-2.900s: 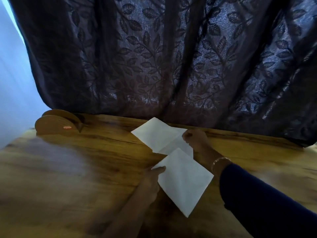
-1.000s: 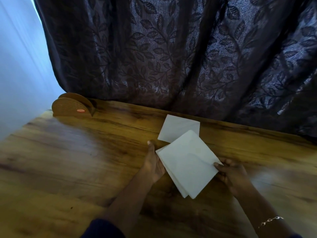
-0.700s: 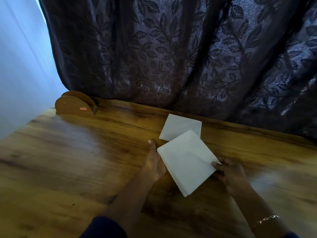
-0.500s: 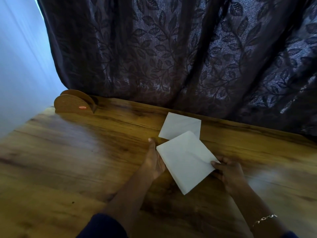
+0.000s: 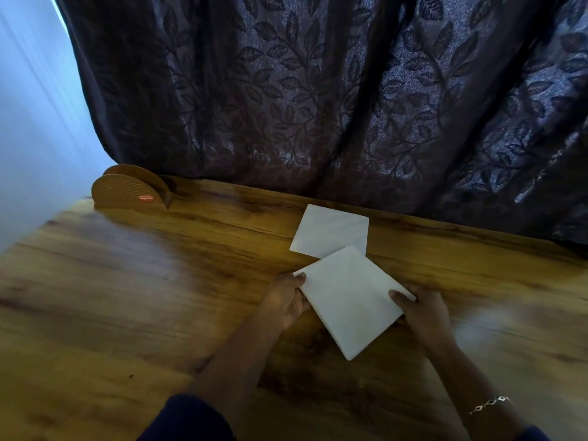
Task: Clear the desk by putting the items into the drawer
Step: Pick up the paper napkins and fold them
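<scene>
At lower centre of the frame, on the wooden table [image 5: 127, 313]: near paper [image 5: 350, 300], white, squarish, turned corner-on, one corner toward the bottom edge of the frame. Pinched at two opposite corners.

Left grip [image 5: 286, 300]: at the paper's left corner, thumb on top of the sheet, fingers curled beneath its edge.
Right grip [image 5: 423, 310]: at the paper's right corner, thumb on top, fingers tucked under.
Both closed on the near paper, nothing else held.

Cannot tell: flat on the table or raised a little. Dark shadow below the lower edges. Cannot tell either: one sheet or several. Thick-looking lower left edge.

Just above, toward the middle of the frame: far paper [image 5: 331, 232], white, flat on the table, touched by neither grip. Top corner of the near paper overlapping its lower edge.

Upper left of the table: brown holder [image 5: 127, 194], two rounded upright plates, small red label on the front one. Well apart from both papers.

Behind the table, filling the upper frame: dark curtain [image 5: 318, 90] with a leaf pattern. Far left: pale wall [image 5: 31, 122].

Lower right: thin bracelet [image 5: 490, 404] on the right wrist. Bottom centre: dark blue sleeve [image 5: 187, 418] on the left arm.
</scene>
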